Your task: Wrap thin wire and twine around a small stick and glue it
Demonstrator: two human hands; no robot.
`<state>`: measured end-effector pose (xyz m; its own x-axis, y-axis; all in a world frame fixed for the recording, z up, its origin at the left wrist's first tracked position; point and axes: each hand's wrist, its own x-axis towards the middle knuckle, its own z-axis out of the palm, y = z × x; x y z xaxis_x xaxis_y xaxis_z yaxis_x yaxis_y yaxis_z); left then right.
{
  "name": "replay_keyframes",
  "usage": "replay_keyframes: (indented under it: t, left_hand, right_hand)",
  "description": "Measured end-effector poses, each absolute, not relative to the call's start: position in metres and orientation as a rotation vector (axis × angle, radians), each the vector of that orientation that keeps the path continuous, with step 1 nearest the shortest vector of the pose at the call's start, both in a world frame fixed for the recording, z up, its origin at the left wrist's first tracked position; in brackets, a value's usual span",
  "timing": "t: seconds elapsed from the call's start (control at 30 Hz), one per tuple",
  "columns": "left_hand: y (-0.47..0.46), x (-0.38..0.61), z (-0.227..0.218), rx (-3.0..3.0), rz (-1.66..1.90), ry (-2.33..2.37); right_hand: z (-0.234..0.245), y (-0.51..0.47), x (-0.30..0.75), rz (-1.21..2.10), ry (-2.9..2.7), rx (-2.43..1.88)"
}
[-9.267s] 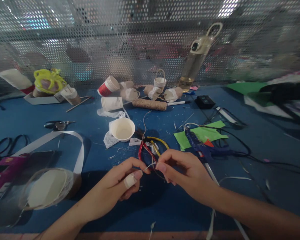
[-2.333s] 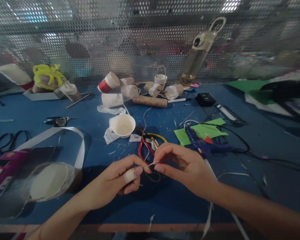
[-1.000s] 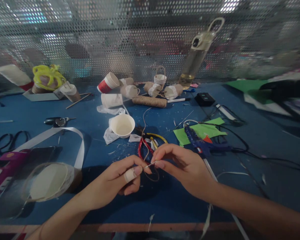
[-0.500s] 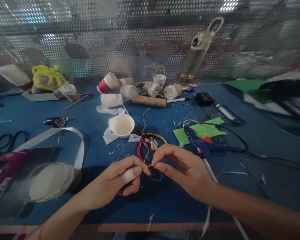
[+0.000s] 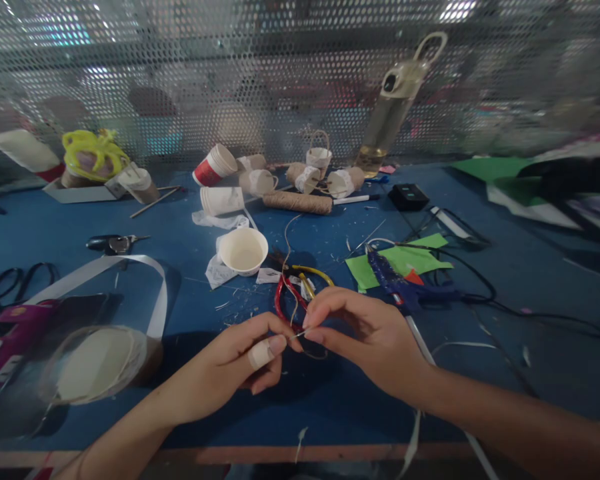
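My left hand, a beige bandage around its thumb, pinches a thin strand of twine. Facing it, my right hand has thumb and index finger closed on the same strand, a short light length of it spanning the small gap between the fingertips. A loose loop of the twine hangs below my right fingertips. Just beyond both hands lie red-handled pliers and a yellow-handled tool, partly hidden by my fingers. Behind them stands an open white paper cup.
A twine roll lies among small wrapped cups. Rightward are a blue glue gun, green paper and cables. Leftward are a magenta glue gun, keys and a ribbon-handled cup. A bottle leans against the perforated screen.
Both hands stay almost in place. The fingertips shift slightly along the strand, and the loop below my right hand has moved a little.
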<state>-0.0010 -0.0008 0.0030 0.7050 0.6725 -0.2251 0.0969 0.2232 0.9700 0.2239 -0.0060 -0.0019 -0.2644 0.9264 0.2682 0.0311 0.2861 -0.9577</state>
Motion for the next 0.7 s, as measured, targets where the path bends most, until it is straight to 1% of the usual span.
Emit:
replay_keyframes:
  t: [0.47,0.7]
  left_hand:
    - [-0.0022,-0.0010,0.0032,1.394,0.462,0.779]
    - [-0.0017,-0.0006,0.0032,1.399,0.460,0.775]
  right_hand:
    - [-0.0047,-0.0067,0.2216,1.318,-1.454,-0.855]
    - [-0.0081,-0.0077,0.2213,1.348,-1.420,-0.866]
